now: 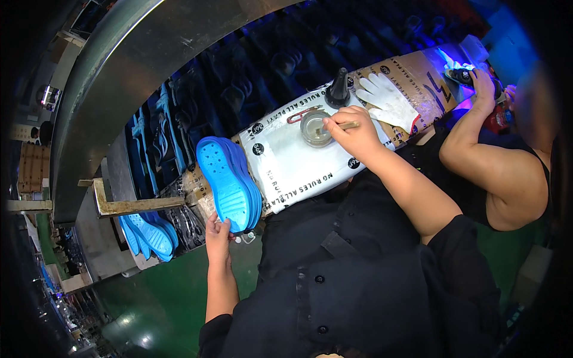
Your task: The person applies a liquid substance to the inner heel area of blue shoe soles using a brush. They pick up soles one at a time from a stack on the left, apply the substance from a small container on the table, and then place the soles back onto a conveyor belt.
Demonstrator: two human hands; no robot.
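Observation:
A stack of blue shoe insoles (pixel 230 179) with small holes lies at the left end of the work surface. My left hand (pixel 219 234) is closed on the heel end of the stack, thumb near the top insole. My right hand (pixel 355 131) grips a brush (pixel 350 125) with a light wooden handle; its tip points into a clear round jar (pixel 315 130). The jar stands on a white plastic sheet (pixel 298 170). Behind it are a black cone-shaped bottle (pixel 338 89) and a red-handled tool (pixel 301 116), too small to name.
A white glove (pixel 388 100) lies on taped cardboard (pixel 427 83) to the right. More blue insoles (pixel 149 232) sit lower left, beside a metal bracket (pixel 140 206). Beyond the surface runs a rack of dark shoe parts (pixel 268 65). A co-worker's arm (pixel 477 143) reaches in at the right.

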